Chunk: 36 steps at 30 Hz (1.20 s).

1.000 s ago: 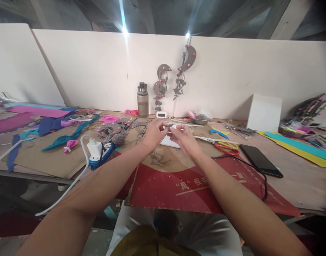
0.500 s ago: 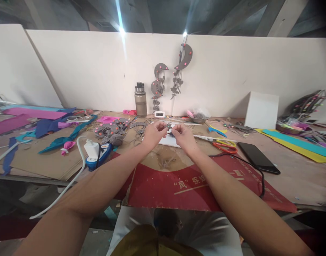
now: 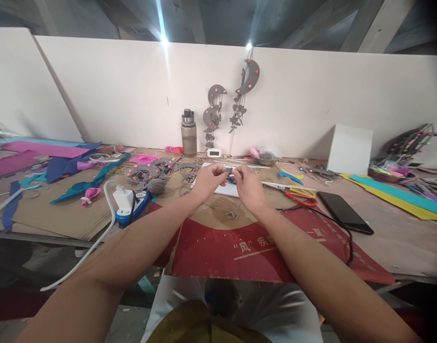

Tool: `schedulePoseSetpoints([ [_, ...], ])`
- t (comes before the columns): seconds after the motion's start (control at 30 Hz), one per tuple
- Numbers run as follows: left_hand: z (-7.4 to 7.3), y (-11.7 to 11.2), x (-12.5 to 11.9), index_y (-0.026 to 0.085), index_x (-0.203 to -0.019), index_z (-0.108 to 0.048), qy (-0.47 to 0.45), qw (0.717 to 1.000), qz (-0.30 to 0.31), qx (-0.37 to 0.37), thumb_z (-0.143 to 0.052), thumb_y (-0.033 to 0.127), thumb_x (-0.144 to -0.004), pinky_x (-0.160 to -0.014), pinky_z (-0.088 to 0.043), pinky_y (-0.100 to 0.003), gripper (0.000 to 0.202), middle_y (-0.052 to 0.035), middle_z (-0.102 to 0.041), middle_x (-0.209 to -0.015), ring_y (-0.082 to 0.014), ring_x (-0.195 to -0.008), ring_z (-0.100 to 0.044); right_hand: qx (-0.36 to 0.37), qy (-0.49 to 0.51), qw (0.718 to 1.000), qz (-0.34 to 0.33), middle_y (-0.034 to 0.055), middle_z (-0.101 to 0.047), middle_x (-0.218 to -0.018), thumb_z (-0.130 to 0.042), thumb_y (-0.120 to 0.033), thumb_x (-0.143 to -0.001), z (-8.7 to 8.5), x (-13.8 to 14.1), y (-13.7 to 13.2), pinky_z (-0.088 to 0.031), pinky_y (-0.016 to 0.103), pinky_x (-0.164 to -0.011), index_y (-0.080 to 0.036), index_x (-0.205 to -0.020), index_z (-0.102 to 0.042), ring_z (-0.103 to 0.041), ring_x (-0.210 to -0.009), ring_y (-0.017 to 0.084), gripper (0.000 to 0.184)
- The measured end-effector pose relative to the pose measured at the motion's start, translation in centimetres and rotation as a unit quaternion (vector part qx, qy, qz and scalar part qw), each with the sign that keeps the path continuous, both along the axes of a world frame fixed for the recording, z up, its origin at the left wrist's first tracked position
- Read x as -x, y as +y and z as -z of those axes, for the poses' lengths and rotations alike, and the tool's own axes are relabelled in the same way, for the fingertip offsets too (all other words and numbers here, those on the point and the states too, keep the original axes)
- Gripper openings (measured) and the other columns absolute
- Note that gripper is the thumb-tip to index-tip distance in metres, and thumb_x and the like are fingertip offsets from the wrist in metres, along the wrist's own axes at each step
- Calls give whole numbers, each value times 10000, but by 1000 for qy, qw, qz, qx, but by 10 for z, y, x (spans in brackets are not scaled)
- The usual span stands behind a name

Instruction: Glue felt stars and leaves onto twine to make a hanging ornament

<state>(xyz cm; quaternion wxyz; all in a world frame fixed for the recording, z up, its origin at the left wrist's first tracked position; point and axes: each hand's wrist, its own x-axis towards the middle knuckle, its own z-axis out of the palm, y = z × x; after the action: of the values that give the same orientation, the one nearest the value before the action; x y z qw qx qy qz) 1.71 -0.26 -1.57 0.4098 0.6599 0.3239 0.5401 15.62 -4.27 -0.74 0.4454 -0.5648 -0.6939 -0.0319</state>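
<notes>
My left hand (image 3: 210,182) and my right hand (image 3: 250,185) are close together over a white board (image 3: 223,191), thumbs and fingertips pinched. Between the fingertips is a small dark piece (image 3: 231,178), partly hidden and too small to name. Below the hands, a loose tangle of grey yarn (image 3: 230,214) rests on the brown and red cardboard (image 3: 218,252). Just to the right lie red-handled scissors (image 3: 300,197), their blades pointing toward my right hand.
Grey felt moons with pompoms (image 3: 249,78) hang on the white wall. A bottle (image 3: 189,134) and a small digital clock (image 3: 214,153) stand behind my hands. On the left are a blue power strip (image 3: 140,202) and grey yarn (image 3: 154,185); a phone (image 3: 345,212) lies right.
My right hand has turned slightly, its back showing more, and a little of the dark piece shows between the fingers. The yarn tangle below has shifted a little to the right.
</notes>
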Motion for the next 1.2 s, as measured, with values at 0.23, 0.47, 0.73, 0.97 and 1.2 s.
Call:
schedulePoseSetpoints([
  [0.23, -1, -4, -1, 139, -758, -610, 16, 1000, 15, 3, -647, 241, -720, -519, -473, -215, 115, 17, -599, -577, -87, -487, -569, -11, -11, 1000, 15, 70, -641, -814, -399, -339, -939, 1, -3, 1, -337, 299, -675, -193, -813, -560, -532, -736, 199, 251],
  [0.47, -3, -7, -2, 135, -764, -596, 8, 999, 48, 9, -644, 208, -711, -531, -473, -209, 102, 18, -605, -596, -75, -496, -565, -17, -7, 1000, 15, 70, -630, -794, -405, -344, -938, -1, -4, -1, -330, 295, -668, -191, -798, -564, -521, -725, 196, 261],
  [0.73, -4, -9, -2, 132, -747, -605, 26, 999, 32, 12, -650, 254, -722, -530, -488, -230, 132, 6, -598, -575, -92, -487, -566, -21, -8, 1000, 9, 59, -623, -782, -412, -340, -937, -1, -3, -2, -318, 294, -659, -193, -778, -547, -505, -704, 189, 255],
  [0.97, -3, -10, -2, 145, -713, -601, 43, 999, 3, -4, -628, 248, -722, -510, -482, -215, 107, 11, -595, -554, -92, -480, -572, -21, -12, 1000, 3, 48, -613, -761, -415, -351, -935, 0, -3, -2, -306, 293, -643, -203, -756, -530, -497, -688, 184, 259],
  [1.2, -6, -12, -2, 151, -674, -589, 38, 999, -15, 0, -594, 201, -703, -491, -467, -207, 58, 19, -579, -527, -87, -465, -552, -9, -8, 1000, -9, 31, -586, -702, -430, -375, -931, 0, 0, -3, -294, 293, -612, -214, -697, -496, -466, -634, 169, 292],
])
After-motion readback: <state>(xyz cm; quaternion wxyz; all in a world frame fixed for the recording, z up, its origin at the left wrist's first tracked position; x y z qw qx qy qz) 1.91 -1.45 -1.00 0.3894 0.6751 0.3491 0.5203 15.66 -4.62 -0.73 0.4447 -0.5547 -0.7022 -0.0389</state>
